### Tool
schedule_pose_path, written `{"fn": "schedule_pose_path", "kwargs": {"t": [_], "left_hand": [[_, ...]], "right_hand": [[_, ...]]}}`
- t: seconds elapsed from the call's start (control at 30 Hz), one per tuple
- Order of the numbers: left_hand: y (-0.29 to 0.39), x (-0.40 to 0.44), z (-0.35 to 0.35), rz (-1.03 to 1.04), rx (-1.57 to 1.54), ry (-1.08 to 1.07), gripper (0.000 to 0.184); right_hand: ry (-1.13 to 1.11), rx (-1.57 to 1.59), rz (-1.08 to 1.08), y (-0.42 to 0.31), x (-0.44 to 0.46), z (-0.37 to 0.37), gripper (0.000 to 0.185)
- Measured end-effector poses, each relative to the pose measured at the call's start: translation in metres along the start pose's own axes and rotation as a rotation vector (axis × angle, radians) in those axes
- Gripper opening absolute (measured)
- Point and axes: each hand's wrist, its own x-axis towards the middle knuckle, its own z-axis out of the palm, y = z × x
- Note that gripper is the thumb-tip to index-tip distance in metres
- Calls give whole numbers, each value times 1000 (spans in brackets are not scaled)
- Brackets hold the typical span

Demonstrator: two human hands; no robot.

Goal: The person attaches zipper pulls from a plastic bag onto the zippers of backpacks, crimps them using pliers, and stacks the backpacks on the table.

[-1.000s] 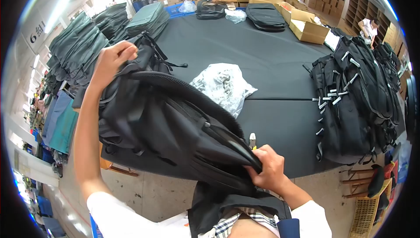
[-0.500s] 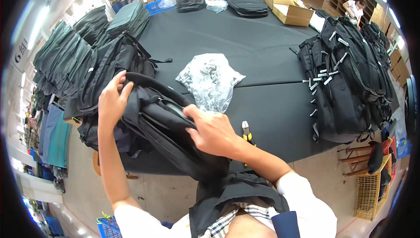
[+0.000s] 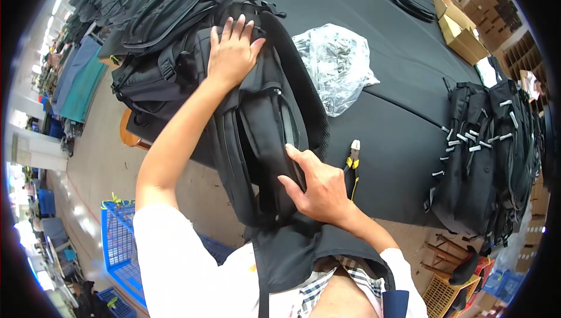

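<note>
A black backpack lies lengthwise in front of me, its near end against my apron and a zipped compartment partly open. My left hand rests flat on its far end, fingers spread. My right hand grips the right side near the open zip, thumb and forefinger on the fabric and the other fingers hidden. A padded mesh panel curves along the backpack's right edge. Pliers with yellow-and-black handles lie on the table just beyond my right hand.
A clear plastic bag of small grey pieces sits on the black table. Stacked backpacks stand at the left and right, the right ones with white-tipped pulls. An open carton is at the back right; a blue crate stands below left.
My view has turned left and down. The backpack now points more directly away from me. My left hand has gone from gripping its far edge to lying flat on it; my right hand has slid nearer me.
</note>
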Motion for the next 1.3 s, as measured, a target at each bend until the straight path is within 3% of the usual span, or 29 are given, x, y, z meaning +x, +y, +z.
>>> {"fn": "schedule_pose_path", "kwargs": {"t": [0.1, 0.17, 0.23, 0.27, 0.3, 0.37, 0.43, 0.5, 0.7, 0.77, 0.93, 1.0, 1.07, 1.1, 1.2, 1.3], "left_hand": [[-19, -29, 9, -48, 55, 126, 42], [-43, -26, 10, -1, -139, 122, 34], [-56, 2, -24, -187, -386, -270, 28], [-72, 9, -9, -91, -440, -101, 24], [-75, 17, -12, -73, -359, -137, 27], [-71, 12, 12, 33, -16, -28, 31], [-61, 2, 39, -11, -35, 147, 34], [-50, 8, 23, -35, -137, 195, 31], [-54, 15, 20, -220, -212, 73, 27], [-53, 18, 20, -251, -181, 15, 31], [-59, 13, 24, -283, -50, -208, 49], [-59, 14, 16, -318, -91, -236, 48], [-56, 22, 6, -347, -142, -309, 46], [-55, 25, -2, -360, -159, -351, 46], [-61, 28, 8, -376, -145, -350, 46], [-64, 23, 11, -333, -185, -337, 46]], "right_hand": [[16, 52, -24, 3, 3, -3, 41], [-76, 123, -56, 5, 7, -1, 41], [-72, 114, -97, 0, 23, 0, 35], [-21, 28, -177, -3, 35, 0, 33], [29, -60, -259, -7, 48, 2, 31], [60, -150, -309, -11, 76, 10, 33], [108, -334, -391, 11, 102, 28, 19], [66, -478, -376, 28, 121, 35, 14], [110, -778, -483, 34, 139, 43, 6], [-1, -858, -502, 30, 144, 39, 8], [-160, -749, -500, -12, 109, 24, 5], [-173, -705, -540, -23, 109, 18, 6], [-176, -386, -521, -35, 115, 24, 14], [-173, -379, -546, -34, 122, 35, 14], [-200, -935, -623, -13, 149, 82, 11], [-176, -935, -617, -13, 164, 115, 11]]}}
